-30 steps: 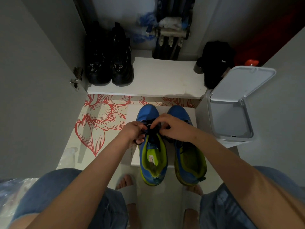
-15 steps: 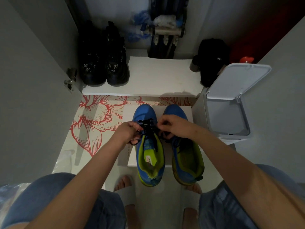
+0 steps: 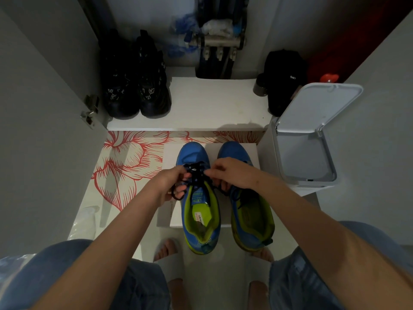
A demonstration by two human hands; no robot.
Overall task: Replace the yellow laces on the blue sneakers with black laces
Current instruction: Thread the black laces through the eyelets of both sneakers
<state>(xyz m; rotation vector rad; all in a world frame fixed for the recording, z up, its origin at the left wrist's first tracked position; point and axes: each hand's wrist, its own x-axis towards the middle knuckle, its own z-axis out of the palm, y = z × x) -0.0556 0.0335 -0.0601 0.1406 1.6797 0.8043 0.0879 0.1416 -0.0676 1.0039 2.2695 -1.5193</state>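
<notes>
Two blue sneakers side by side, toes pointing away, on a white board (image 3: 171,154) laid over a red-flowered mat (image 3: 125,162); heels overhang the near edge.

Left sneaker (image 3: 202,220) — lime lining, paper tag on the insole; black lace (image 3: 197,173) crisscrossed over its upper eyelets, between the two hands.

Left hand (image 3: 172,184): fingers curled, pinching the lace at the shoe's left side; a slack loop of it hangs below the fingers.

Right hand (image 3: 232,173): fingertips pinching the lace at the shoe's right side; wrist lies across the right sneaker (image 3: 252,222).

Right sneaker seems threaded with dark lace too, but hand and shadow hide most of it.

Around — grey bin (image 3: 306,157) to the right, lid (image 3: 312,108) tipped up; white shelf (image 3: 212,104) behind, black boots (image 3: 136,86) at its left end, black cap (image 3: 283,79) at its right; feet in pale slides (image 3: 172,262) below the sneakers' heels.
</notes>
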